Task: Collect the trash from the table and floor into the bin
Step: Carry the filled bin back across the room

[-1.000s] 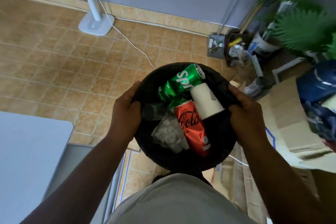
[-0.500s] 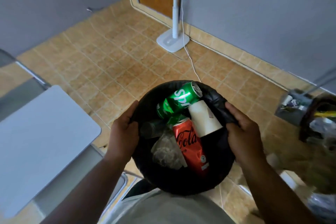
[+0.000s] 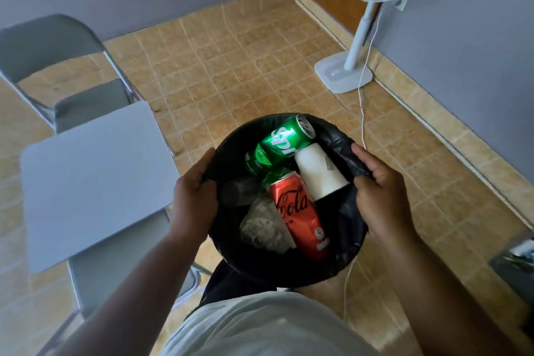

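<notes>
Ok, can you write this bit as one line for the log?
left hand on bin rim | right hand on rim | bin held up | inside: green can, red can, paper cup

Light grey shirt [image 3: 268, 326], bare forearms, dark trousers [image 3: 231, 283].

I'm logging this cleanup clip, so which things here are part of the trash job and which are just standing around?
Part of the job:
bin, held by left hand and right hand
green can
red can
white paper cup
crumpled clear plastic
dark bottle

Just standing around:
table
chair
fan
</notes>
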Demonstrator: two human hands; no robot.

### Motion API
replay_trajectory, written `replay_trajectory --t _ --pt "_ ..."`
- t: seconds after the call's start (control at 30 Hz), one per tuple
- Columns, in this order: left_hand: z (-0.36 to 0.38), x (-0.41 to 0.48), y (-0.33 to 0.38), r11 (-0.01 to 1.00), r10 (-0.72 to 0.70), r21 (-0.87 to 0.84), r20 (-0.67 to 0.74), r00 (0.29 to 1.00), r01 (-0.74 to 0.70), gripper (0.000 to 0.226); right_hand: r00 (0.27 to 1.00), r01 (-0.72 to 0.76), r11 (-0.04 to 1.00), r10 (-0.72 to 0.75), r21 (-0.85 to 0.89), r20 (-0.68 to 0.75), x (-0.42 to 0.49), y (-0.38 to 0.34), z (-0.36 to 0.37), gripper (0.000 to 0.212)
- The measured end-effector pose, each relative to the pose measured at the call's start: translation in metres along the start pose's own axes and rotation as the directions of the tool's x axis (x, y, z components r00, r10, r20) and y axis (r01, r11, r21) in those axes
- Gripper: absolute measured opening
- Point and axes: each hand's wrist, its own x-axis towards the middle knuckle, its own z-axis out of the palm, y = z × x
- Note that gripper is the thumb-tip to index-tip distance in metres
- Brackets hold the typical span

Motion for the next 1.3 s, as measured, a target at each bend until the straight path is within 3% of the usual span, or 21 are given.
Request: replay_trajectory --t 0.23,0.5,0.8,1.17,1.3 --pt "-0.011 0.09 0.009 0.994 -0.027 -0.102 -0.007 1.0 0.026 0.07 0.996 0.051 0.995 -0.045 -0.083 0.079 0.083 -0.039 0.053 0.063" --pt "-0.036 0.195 0.019 0.987 -0.069 -0.155 -0.113 0.991 0.051 0.067 0.983 0.125 0.98 -0.101 -0.158 0.151 0.167 -0.086 0.128 0.067" --pt "-0.061 0.249 0.002 0.984 -0.098 -0.162 -0.196 0.976 0.067 0.067 0.956 0.147 0.975 -0.096 -0.168 0.276 0.234 -0.116 0.195 0.069" --pt "-0.014 0.257 0.027 0.955 -0.26 -0.26 -0.501 0.825 0.143 0.081 0.835 0.204 0.97 -0.1 -0.135 0.541 0.331 -0.128 0.227 0.068" --pt "0.012 0.263 0.018 0.942 -0.308 -0.293 -0.567 0.764 0.163 0.072 0.76 0.275 0.95 -0.123 -0.145 0.638 0.368 -0.136 0.234 0.065"
